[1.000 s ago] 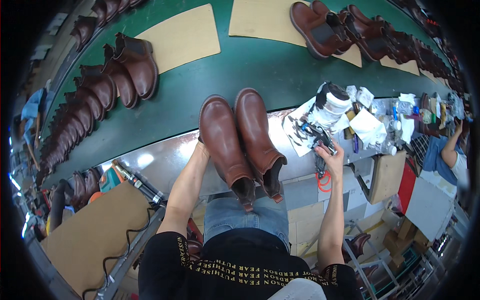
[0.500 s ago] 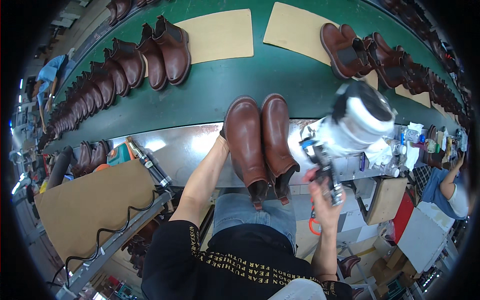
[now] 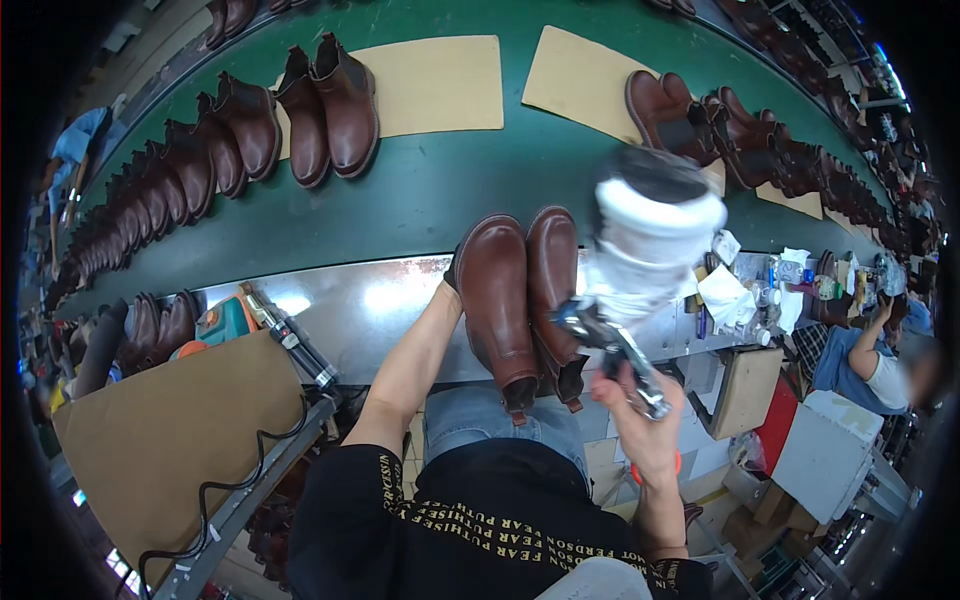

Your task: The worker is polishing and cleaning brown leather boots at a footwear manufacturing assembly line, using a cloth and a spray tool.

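Two brown ankle boots (image 3: 495, 300) sit side by side in front of me, toes pointing away and their open tops close to my lap. At the left boot's outer side is my left hand (image 3: 452, 284), closed on that boot; most of its fingers are hidden behind it. My right hand (image 3: 645, 410) is wrapped round the handle of a metal spray gun (image 3: 625, 352). A large white cup (image 3: 655, 225) with a dark top, blurred by motion, is on the gun. The gun's front is close to the right boot (image 3: 553, 265).
A green belt (image 3: 440, 190) carries rows of brown boots (image 3: 190, 170) on both sides and tan cardboard sheets (image 3: 440, 85). Bottles and tissues (image 3: 728, 297) crowd the metal ledge at right. A cardboard panel (image 3: 180, 430) with a black cable stands at left. Another person (image 3: 870, 350) is at far right.
The spray gun and its cup have swung left, toward the right boot, along with my right hand. My left hand stays on the left boot.
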### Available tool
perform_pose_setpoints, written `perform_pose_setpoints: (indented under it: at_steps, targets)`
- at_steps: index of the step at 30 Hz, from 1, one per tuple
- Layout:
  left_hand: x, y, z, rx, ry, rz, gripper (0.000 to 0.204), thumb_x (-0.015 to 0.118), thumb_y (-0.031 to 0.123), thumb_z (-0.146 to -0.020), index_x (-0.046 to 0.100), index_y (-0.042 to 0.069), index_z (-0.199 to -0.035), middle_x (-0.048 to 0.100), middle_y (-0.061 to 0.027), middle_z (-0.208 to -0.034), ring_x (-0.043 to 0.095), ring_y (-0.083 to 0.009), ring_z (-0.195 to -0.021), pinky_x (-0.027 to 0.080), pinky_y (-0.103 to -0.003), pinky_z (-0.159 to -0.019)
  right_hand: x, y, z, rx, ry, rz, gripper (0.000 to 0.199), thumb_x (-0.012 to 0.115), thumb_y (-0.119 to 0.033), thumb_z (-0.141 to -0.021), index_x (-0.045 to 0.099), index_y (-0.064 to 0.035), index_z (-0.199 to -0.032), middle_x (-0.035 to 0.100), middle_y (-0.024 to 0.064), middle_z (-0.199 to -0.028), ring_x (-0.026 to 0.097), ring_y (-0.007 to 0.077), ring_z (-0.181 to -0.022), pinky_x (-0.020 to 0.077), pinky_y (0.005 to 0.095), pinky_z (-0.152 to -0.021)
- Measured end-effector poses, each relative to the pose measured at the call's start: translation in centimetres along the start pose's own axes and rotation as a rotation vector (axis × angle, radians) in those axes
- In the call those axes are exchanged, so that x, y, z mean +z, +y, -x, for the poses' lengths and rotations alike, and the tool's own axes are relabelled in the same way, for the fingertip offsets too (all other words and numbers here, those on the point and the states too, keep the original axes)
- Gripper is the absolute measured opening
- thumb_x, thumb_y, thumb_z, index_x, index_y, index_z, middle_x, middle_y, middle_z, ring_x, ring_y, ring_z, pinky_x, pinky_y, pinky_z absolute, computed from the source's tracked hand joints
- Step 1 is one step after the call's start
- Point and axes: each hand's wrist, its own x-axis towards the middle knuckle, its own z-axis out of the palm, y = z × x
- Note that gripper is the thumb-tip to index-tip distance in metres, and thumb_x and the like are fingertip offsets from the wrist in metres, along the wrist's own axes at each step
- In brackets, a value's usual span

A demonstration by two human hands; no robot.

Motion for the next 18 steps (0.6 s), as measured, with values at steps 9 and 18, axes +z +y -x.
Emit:
perform_pose_setpoints:
  at_steps: [9, 18]
  targets:
    - [-0.3, 0.9, -0.3, 0.201, -0.023, -0.963, 0.03, 0.047, 0.015, -0.093, 0.048, 0.005, -0.121, 0.055, -0.0084, -0.115, 0.052, -0.0169, -0.105, 0.04, -0.032, -0.097, 1.8, 1.7, -1.1, -0.058, 0.168, 0.06, 0.032, 0.067, -0.004, -0.08, 0.06, 0.0045, -0.11, 0.061, 0.0041, -0.073, 0.052, 0.0071, -0.066, 0.0439, 0.0225, -0.06]
    - [-3.5, -0.7, -0.6, -0.091, -0.059, 0.271, 0.032, 0.044, 0.016, -0.095, 0.046, 0.005, -0.124, 0.053, -0.0085, -0.12, 0.05, -0.0165, -0.109, 0.038, -0.032, -0.1, 4.2, 1.2, -2.5, 0.056, 0.049, -0.029, 0.037, 0.068, -0.008, -0.081, 0.058, 0.0029, -0.114, 0.064, 0.0052, -0.08, 0.053, 0.0069, -0.072, 0.0455, 0.0227, -0.067]
